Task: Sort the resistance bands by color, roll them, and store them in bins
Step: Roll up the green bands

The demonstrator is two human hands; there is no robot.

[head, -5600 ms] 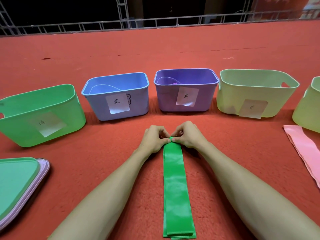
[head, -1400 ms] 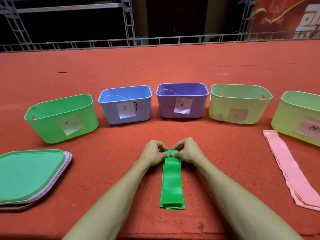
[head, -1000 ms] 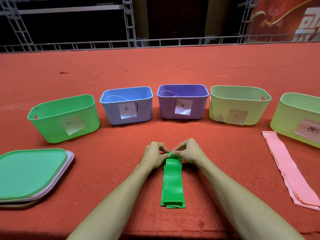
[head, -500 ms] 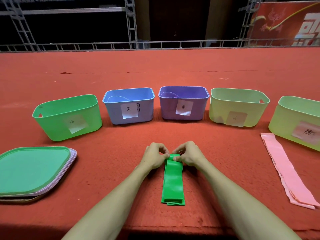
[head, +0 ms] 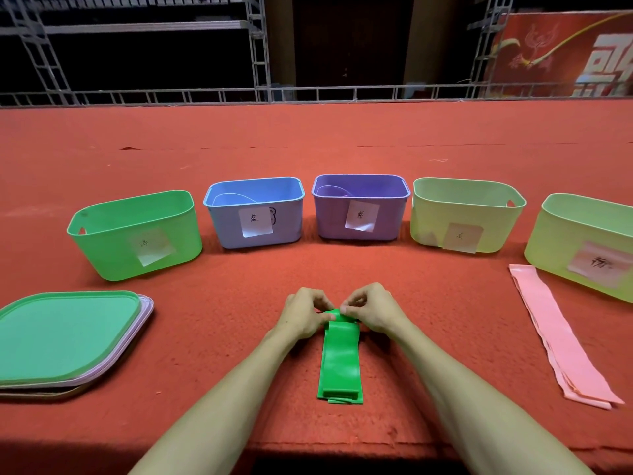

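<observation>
Red carpet covers the desk [head: 342,149]. Our left hand [head: 303,317] and right hand [head: 371,311] pinch the rolled far end of the green band [head: 339,365]; the rest of it lies flat between our forearms. We see the green bin [head: 137,234] beyond the left hand and the pink bands [head: 555,334] well right of the right hand.

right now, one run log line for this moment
green band: partly rolled; left hand: pinches it; right hand: pinches it; pink bands: flat

blue bin [head: 291,222] marked 蓝, purple bin [head: 329,219] marked 紫
</observation>
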